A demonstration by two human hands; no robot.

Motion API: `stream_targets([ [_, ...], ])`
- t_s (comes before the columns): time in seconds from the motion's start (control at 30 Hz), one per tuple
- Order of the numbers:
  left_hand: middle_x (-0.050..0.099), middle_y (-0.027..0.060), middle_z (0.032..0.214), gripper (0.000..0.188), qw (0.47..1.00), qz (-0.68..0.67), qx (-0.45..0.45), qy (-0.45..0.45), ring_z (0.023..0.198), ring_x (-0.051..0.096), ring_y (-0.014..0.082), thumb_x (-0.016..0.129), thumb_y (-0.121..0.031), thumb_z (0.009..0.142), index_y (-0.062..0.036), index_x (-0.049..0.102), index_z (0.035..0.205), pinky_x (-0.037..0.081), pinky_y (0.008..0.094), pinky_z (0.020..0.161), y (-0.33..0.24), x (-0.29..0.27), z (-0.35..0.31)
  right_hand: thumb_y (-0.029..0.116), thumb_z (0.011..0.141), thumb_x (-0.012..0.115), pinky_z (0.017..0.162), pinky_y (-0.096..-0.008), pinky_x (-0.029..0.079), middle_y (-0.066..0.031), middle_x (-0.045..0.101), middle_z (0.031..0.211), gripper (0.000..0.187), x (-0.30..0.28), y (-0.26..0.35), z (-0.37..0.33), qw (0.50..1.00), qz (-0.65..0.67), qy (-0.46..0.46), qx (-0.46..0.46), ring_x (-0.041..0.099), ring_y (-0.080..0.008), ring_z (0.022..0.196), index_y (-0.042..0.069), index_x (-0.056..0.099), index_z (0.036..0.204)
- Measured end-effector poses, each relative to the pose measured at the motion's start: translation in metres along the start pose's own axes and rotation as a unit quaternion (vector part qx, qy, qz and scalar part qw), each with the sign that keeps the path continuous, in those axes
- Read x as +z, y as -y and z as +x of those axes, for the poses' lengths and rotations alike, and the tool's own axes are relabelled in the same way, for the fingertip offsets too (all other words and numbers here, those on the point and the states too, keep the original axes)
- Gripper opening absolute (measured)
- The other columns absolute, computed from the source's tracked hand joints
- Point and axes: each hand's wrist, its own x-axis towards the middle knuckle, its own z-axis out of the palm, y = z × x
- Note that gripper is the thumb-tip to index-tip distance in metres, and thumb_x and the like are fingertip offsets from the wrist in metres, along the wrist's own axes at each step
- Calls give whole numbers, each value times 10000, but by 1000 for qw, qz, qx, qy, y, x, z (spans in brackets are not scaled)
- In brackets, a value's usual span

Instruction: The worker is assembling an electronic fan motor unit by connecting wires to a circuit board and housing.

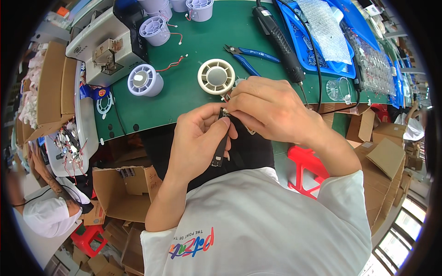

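My left hand [198,138] is closed around a narrow black circuit board [217,158], which hangs down over my lap. At the board's upper end, my right hand [271,108] pinches a small connector with red wire [225,98]; the fingers partly hide it. Just beyond my fingertips a round white speaker-like part [216,77] with a grey centre lies on the green mat. To its left stands a lilac cylindrical housing [145,80] with a red wire and small plug. Blue-handled cutters [251,55] lie behind my right hand.
An electric screwdriver [278,43] lies at the back right beside a blue tray [313,60] with bubble wrap. More lilac housings [154,31] and a grey machine [110,50] stand back left. A clear cup [338,89] lies right. A co-worker [50,209] sits left.
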Motion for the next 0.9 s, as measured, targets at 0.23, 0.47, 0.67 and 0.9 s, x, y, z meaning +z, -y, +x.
stream_targets([
  [0.23, 710, 93, 780, 266, 1000, 8, -5, 1, 580, 582, 109, 570, -10, 975, 63, 707, 1192, 466, 222, 504, -4, 2, 0, 40, 862, 728, 563, -355, 429, -50, 587, 848, 120, 8, -2, 2, 999, -13, -41, -14, 552, -234, 694, 61, 610, 867],
  [0.47, 706, 89, 773, 261, 1000, 16, -1, 1, 578, 581, 110, 570, -10, 971, 60, 711, 1180, 464, 224, 507, -3, 2, 2, -34, 779, 790, 651, -332, 511, -83, 682, 933, 183, 8, 7, -1, 999, 3, -20, 33, 622, -252, 739, 26, 693, 921],
  [0.67, 706, 88, 768, 259, 1000, 13, 6, 2, 579, 584, 110, 575, -10, 968, 59, 712, 1177, 468, 225, 510, -2, 2, 6, -39, 786, 791, 659, -328, 519, -82, 687, 922, 179, 5, 6, -3, 998, 27, -18, 53, 633, -249, 747, 20, 711, 935],
  [0.9, 708, 89, 761, 256, 1000, -5, 2, -1, 575, 586, 110, 579, -13, 969, 61, 713, 1174, 475, 223, 512, -1, 2, 5, -42, 792, 797, 683, -332, 533, -83, 699, 945, 192, 1, 10, -6, 995, 52, -22, 81, 653, -244, 774, 18, 733, 963],
])
